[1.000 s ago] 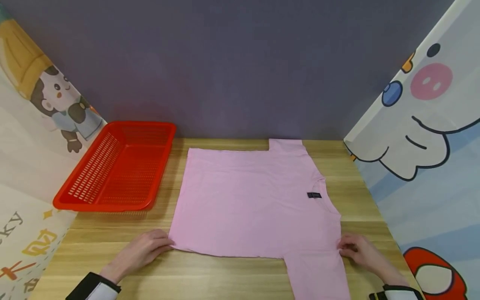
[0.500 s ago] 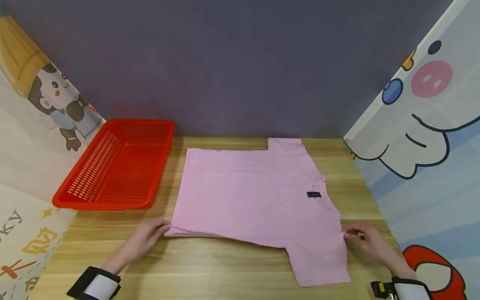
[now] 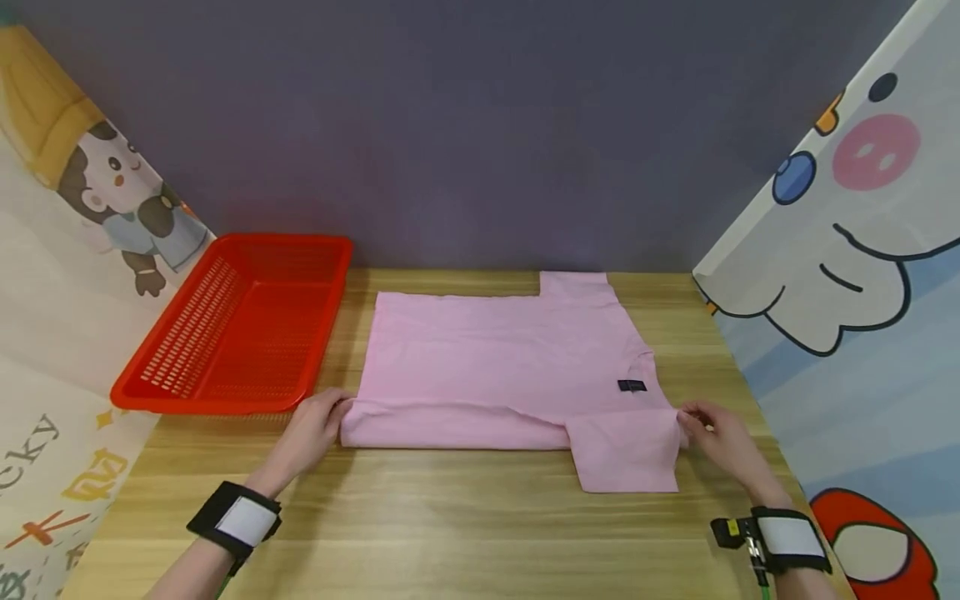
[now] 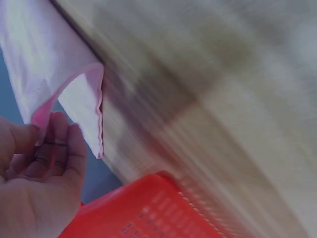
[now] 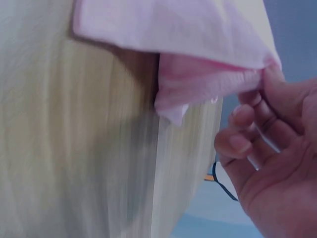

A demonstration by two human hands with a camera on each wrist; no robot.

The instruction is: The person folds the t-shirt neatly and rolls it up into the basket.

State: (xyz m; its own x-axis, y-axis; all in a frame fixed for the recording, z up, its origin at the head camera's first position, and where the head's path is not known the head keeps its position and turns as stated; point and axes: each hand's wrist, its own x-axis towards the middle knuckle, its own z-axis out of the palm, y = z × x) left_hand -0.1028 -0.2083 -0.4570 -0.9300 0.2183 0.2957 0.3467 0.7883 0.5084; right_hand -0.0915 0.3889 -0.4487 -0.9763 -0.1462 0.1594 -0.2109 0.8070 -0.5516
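Note:
A pink T-shirt [image 3: 480,350] lies sideways on the wooden table, its neckline with a black label toward the right and its hem toward the left. Its near side is lifted and folding over toward the back. My left hand [image 3: 318,425] pinches the hem end of that fold between thumb and fingers; the left wrist view shows the cloth [image 4: 44,54] arching from the fingertips. At the shoulder end, my right hand [image 3: 716,437] pinches the cloth, with the near sleeve [image 3: 626,458] hanging toward the front. In the right wrist view the raised pink cloth [image 5: 173,29] drapes from thumb and forefinger.
A red plastic basket [image 3: 326,333] with slotted sides stands at the table's left, close beside my left hand. A dark grey panel [image 3: 480,133] rises behind the table [image 3: 450,533]. Cartoon-printed sheets [image 3: 862,400] border both sides.
Both hands have moved away from me, lifting the shirt's near edge and carrying it toward the back. The near side now folds over, and the near sleeve has been drawn farther back.

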